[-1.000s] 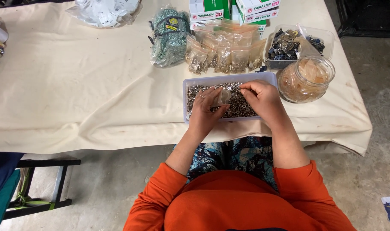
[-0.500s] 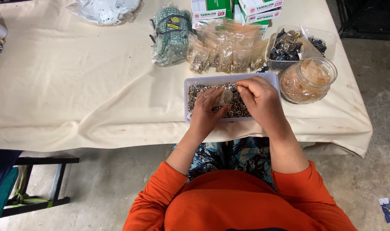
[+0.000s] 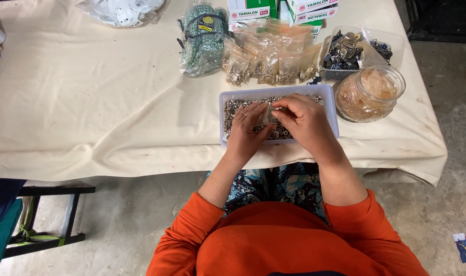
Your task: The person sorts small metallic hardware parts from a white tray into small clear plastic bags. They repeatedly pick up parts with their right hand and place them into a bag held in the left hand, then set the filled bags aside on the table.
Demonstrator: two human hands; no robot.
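A shallow white tray (image 3: 331, 110) full of small silver metal rings sits at the table's near edge. Over it, my left hand (image 3: 246, 130) holds a small clear plastic bag (image 3: 268, 115) pinched between thumb and fingers. My right hand (image 3: 303, 120) meets it from the right, its fingertips closed at the bag's mouth on what looks like a few small metal pieces. Both hands touch the bag above the tray's middle.
Behind the tray lie several filled small clear bags (image 3: 268, 62), a green-patterned bundle in plastic (image 3: 201, 41), green-and-white boxes (image 3: 274, 11), a clear container of dark metal parts (image 3: 355, 51) and a round clear jar (image 3: 370, 93). A cream cloth (image 3: 90, 102) covers the table; a dark stool (image 3: 44, 214) stands lower left.
My hands stay over the tray; the fingers shift slightly around the small bag, the right fingertips now closer to its opening.
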